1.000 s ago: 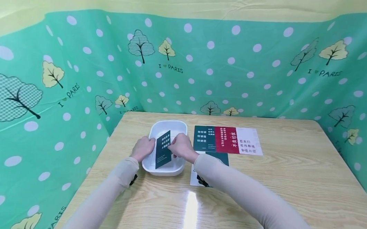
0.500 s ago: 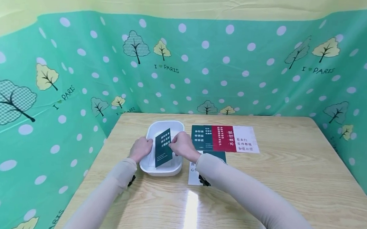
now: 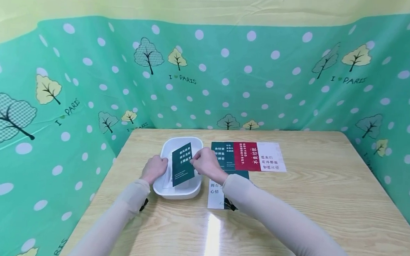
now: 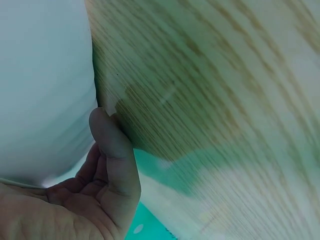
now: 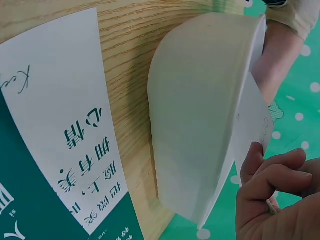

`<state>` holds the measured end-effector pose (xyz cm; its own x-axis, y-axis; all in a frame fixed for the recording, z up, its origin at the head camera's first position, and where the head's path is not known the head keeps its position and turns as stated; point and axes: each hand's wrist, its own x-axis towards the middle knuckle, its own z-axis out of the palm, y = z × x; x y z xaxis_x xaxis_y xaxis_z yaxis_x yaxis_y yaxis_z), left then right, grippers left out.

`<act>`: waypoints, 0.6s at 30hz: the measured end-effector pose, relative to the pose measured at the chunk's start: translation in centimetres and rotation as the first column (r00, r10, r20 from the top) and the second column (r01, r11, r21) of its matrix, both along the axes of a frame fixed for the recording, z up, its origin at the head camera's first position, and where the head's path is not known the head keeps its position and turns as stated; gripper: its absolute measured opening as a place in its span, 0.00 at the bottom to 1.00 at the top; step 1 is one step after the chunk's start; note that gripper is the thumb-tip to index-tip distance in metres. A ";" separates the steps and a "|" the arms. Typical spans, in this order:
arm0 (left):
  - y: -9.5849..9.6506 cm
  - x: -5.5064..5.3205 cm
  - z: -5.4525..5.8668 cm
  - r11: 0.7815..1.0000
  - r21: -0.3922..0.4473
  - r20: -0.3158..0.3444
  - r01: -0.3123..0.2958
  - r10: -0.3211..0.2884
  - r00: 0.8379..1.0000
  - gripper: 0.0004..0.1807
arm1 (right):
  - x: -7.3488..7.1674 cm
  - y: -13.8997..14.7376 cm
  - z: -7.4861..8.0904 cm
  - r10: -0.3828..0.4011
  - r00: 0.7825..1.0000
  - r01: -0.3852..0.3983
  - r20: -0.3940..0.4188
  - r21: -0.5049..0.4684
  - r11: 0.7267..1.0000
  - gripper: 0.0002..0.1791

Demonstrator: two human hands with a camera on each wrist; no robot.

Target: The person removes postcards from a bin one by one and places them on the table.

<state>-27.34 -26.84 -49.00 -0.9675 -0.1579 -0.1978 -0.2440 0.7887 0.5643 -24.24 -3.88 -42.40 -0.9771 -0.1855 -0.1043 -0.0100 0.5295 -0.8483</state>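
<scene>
My left hand (image 3: 155, 169) holds the left rim of a white plastic basin (image 3: 177, 195); in the left wrist view the thumb (image 4: 112, 137) lies by the basin's outer wall (image 4: 45, 90). Over the basin my right hand (image 3: 208, 163) pinches the right edge of a dark green card (image 3: 182, 169) with white Chinese writing. This card stands tilted, its lower part inside the basin. A pale card (image 3: 168, 179) shows beneath it in the basin. In the right wrist view the held card's white back (image 5: 256, 125) rises above the rim near the curled fingers (image 5: 272, 182).
Right of the basin, several cards lie flat on the wooden table (image 3: 283, 221): dark green (image 3: 229, 155), red (image 3: 246, 156) and white (image 3: 271, 156) ones in a back row. A white card (image 3: 216, 196) and a green one lie in front, partly under the right forearm. A green patterned cloth (image 3: 263, 80) surrounds the table.
The green card has turned slightly, showing more of its printed face. Both hands keep their holds. The whole view has shifted a little as the head moved.
</scene>
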 end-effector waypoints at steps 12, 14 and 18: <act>-0.4 -0.1 -0.1 0.999 0.034 0.028 0.002 -0.003 1.000 0.26 | 0.5 1.8 0.8 -0.027 1.000 0.027 0.009 -0.017 0.999 0.05; -0.4 -0.1 0.0 0.999 0.043 0.036 0.000 -0.002 0.999 0.26 | 0.5 2.1 1.0 -0.037 0.999 0.037 0.016 -0.025 0.999 0.05; -0.2 -0.3 0.2 0.999 0.048 0.042 -0.003 0.001 0.999 0.26 | 0.6 3.0 1.2 -0.050 0.998 0.051 0.023 -0.057 0.997 0.05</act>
